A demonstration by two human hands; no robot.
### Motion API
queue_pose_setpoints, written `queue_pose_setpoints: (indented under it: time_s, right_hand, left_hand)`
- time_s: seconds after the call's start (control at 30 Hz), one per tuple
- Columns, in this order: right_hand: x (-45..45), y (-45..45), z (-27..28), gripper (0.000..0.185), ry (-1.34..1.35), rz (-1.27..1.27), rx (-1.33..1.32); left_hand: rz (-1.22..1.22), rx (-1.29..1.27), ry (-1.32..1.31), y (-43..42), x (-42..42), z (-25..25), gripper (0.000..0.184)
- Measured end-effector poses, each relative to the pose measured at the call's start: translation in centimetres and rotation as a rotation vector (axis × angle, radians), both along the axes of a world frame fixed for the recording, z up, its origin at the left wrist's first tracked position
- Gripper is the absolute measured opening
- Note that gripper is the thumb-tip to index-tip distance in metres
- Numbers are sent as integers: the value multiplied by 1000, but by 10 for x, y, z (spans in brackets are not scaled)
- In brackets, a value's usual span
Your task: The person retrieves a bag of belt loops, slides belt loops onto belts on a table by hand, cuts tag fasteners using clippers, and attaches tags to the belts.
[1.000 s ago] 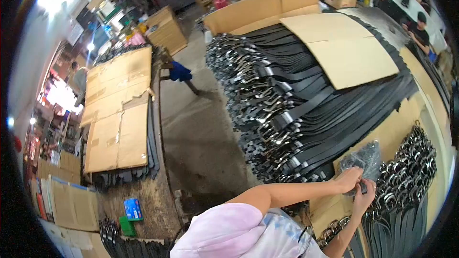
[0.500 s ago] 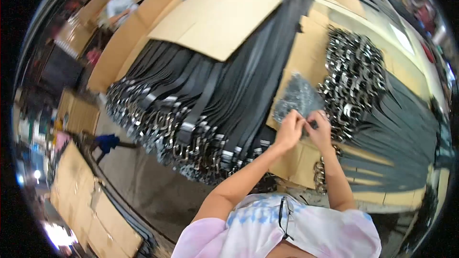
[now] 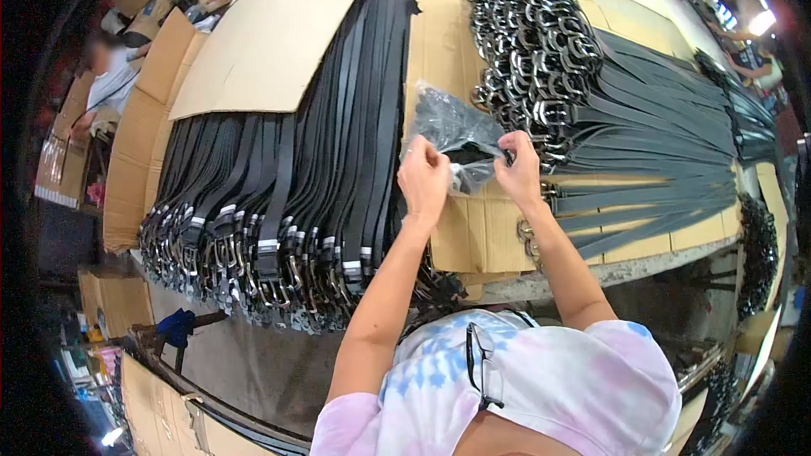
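A clear plastic bag (image 3: 443, 114) with small dark pieces inside lies on cardboard in front of me. My left hand (image 3: 425, 177) is closed, pinching the bag's near left edge. On the other side, my right hand (image 3: 518, 171) is closed on the bag's right edge, with a bit of something dark at its fingertips. Between the two hands the bag's mouth is spread apart. Just beyond my right hand is a pile of belts with metal buckles (image 3: 541, 55). To the left of my left hand lie many black belts (image 3: 283, 169), their buckles toward me.
A cardboard sheet (image 3: 274, 38) covers part of the left belts, and an upright cardboard flap (image 3: 148, 135) borders them. More belt straps (image 3: 667, 118) fan out to the right. Another person (image 3: 110, 76) sits at the far left; someone else (image 3: 752, 63) is at the far right.
My hands have moved apart from each other, and the bag's mouth is now spread between them. The whole view has turned, so the table appears shifted left.
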State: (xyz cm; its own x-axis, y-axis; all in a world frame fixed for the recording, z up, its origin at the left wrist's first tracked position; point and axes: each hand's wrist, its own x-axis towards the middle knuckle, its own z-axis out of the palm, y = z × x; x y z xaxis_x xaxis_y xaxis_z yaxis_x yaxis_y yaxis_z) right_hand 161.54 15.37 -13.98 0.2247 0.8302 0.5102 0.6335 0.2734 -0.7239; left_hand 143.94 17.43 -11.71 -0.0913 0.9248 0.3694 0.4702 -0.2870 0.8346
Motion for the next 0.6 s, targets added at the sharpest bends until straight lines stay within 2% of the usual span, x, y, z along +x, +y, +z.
queue_pose_setpoints:
  time_s: [0.03,0.1,0.17,0.23,0.3,0.33,0.43,0.47,0.5,0.53,0.6]
  right_hand:
    - [-1,-5,-4,27,-5,-14,-5]
    - [-4,-14,-10,29,221,37,-72]
    - [-1,-17,-17,29,203,4,-101]
    - [5,-21,-29,27,375,20,-156]
    - [4,-39,-24,26,514,72,-201]
    - [2,-52,-11,34,557,80,-271]
    - [-2,-97,17,37,597,153,-258]
    - [5,-119,21,39,518,269,-371]
    - [7,-140,37,35,568,431,-581]
    - [4,-161,52,30,614,590,-794]
    - [-1,-192,39,21,382,940,-952]
  left_hand:
    - [11,15,-19,1,-3,-1,14]
    - [15,-10,-78,-1,-1,-1,14]
    - [59,25,-138,-2,0,-9,15]
    - [35,-236,-401,-8,-3,-12,16]
    - [-6,-294,-646,-12,-2,-21,17]
    - [-47,-321,-630,-14,-5,-21,17]
    - [-148,-366,-493,-27,-17,-15,16]
    - [-163,-275,-323,-35,-20,-9,15]
    - [-176,-179,-156,-42,-22,-2,16]
    - [-149,-182,-114,-51,-21,7,18]
    - [-169,-100,-186,-68,-18,18,17]
